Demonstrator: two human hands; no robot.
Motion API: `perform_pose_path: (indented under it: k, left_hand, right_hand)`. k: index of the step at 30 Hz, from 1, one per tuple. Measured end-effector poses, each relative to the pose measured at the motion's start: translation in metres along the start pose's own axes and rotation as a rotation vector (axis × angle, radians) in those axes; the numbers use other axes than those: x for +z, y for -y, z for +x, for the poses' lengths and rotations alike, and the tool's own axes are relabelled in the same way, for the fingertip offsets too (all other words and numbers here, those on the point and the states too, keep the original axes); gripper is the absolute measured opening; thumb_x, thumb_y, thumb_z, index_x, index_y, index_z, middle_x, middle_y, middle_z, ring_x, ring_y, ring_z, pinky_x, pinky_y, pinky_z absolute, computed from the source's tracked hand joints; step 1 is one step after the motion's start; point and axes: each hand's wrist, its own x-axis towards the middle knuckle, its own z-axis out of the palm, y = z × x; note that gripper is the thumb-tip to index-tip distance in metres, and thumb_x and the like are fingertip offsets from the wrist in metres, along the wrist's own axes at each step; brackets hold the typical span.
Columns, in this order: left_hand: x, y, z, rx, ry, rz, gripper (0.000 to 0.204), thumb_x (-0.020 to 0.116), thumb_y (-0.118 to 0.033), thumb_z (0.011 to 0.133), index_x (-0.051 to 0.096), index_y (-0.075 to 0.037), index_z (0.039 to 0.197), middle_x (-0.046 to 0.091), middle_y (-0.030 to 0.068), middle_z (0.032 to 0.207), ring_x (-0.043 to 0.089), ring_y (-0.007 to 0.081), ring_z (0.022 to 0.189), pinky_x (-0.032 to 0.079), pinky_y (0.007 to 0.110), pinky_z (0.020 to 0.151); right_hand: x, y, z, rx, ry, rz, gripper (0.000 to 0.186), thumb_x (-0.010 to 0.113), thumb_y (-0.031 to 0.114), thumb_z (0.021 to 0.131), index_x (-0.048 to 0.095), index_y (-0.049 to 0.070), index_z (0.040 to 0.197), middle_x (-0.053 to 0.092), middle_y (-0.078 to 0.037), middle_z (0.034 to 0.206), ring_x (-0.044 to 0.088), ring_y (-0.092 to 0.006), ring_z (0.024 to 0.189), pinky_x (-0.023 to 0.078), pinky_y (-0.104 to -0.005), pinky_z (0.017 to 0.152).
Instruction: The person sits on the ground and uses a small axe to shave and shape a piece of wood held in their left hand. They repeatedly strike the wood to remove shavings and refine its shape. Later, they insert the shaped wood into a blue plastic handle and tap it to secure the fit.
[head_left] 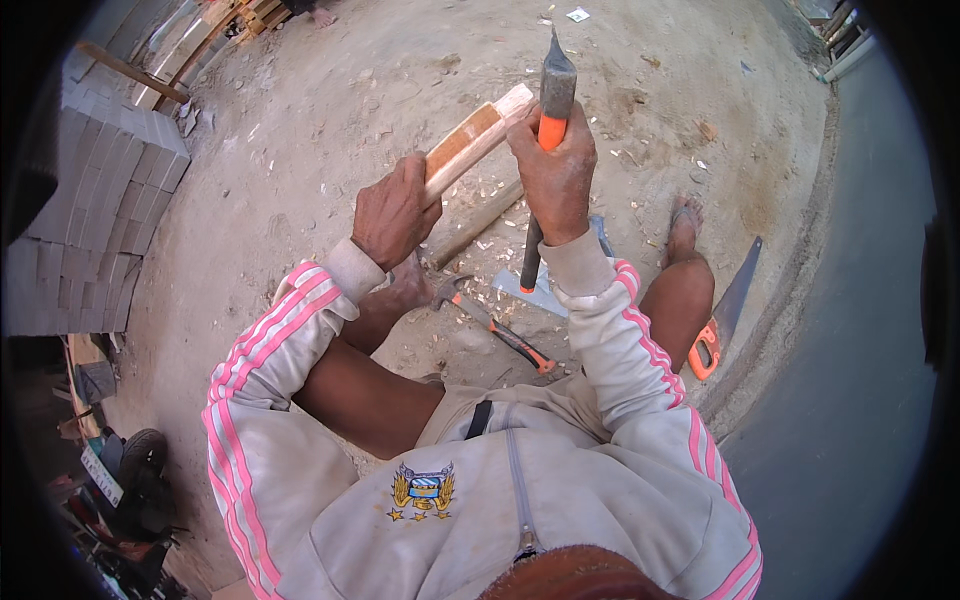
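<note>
My left hand (395,210) is closed around a short pale wooden piece (470,140) with a brown strip on its upper face, held slanting up to the right. My right hand (555,180) grips a hammer-like tool (558,80) by its orange and black handle, its pointed dark metal head upright beside the wood's far end. Below them lie a longer wooden length (465,230), a flat metal tool (525,295) among pale chips, and a claw hammer (500,335) with a black and orange handle. A handsaw (735,300) with an orange handle lies beside my right leg.
Stacked grey blocks (100,200) stand at left, with loose planks (180,55) behind them and another person's foot (322,15) at the top. A parked motorbike (140,470) is at lower left. A grey wall (840,280) runs along the right, past the dusty ground (280,120).
</note>
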Motion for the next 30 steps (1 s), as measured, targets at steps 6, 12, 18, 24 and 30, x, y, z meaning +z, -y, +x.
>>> perform_pose_path:
  k: [6,12,18,24,30]
  left_hand:
    - [0.026,0.009,0.005,0.058,-0.037,-0.002,0.039,0.068,-0.02,0.091,0.044,-0.003,0.117,0.062,0.0184,0.097,0.071,0.038,0.081,0.058,0.049,0.067]
    - [0.03,0.006,0.011,0.027,0.03,0.006,0.038,0.067,-0.02,0.091,0.043,-0.003,0.114,0.062,0.02,0.097,0.07,0.0389,0.081,0.057,0.05,0.066]
    - [0.032,0.007,0.004,0.117,0.135,0.014,0.036,0.066,-0.019,0.089,0.052,-0.001,0.117,0.067,0.0212,0.098,0.071,0.0412,0.086,0.057,0.053,0.071]
    - [-0.026,0.014,0.021,-0.13,0.045,-0.196,0.047,0.072,-0.021,0.081,0.055,-0.008,0.123,0.069,0.0228,0.093,0.07,0.0422,0.086,0.055,0.051,0.074]
    - [-0.076,0.048,0.003,-0.051,0.589,-0.942,0.058,0.074,-0.021,0.08,0.06,-0.002,0.133,0.063,0.0019,0.104,0.058,0.0127,0.095,0.05,0.031,0.082]
  right_hand:
    - [0.004,-0.005,0.009,-0.118,-0.052,-0.353,0.032,0.07,0.007,0.082,0.057,0.0,0.11,0.068,-0.022,0.09,0.069,-0.0401,0.082,0.053,-0.0488,0.072]
    - [0.01,-0.01,0.003,-0.352,-0.022,-0.563,0.045,0.076,0.007,0.079,0.053,0.003,0.118,0.067,-0.023,0.096,0.069,-0.0432,0.087,0.054,-0.0509,0.076]
    - [0.046,0.042,-0.024,-0.485,0.2,-0.294,0.039,0.075,0.007,0.081,0.056,0.004,0.116,0.067,-0.022,0.094,0.067,-0.0442,0.085,0.053,-0.0497,0.075]
    - [-0.007,0.081,0.006,-0.177,0.338,0.175,0.029,0.076,0.024,0.095,0.063,0.001,0.108,0.061,-0.004,0.075,0.06,-0.0098,0.065,0.05,-0.0287,0.058]
    - [-0.11,0.11,0.015,0.082,0.217,0.701,0.024,0.061,0.023,0.103,0.056,0.004,0.116,0.06,-0.005,0.079,0.058,-0.0128,0.058,0.048,-0.0275,0.051]
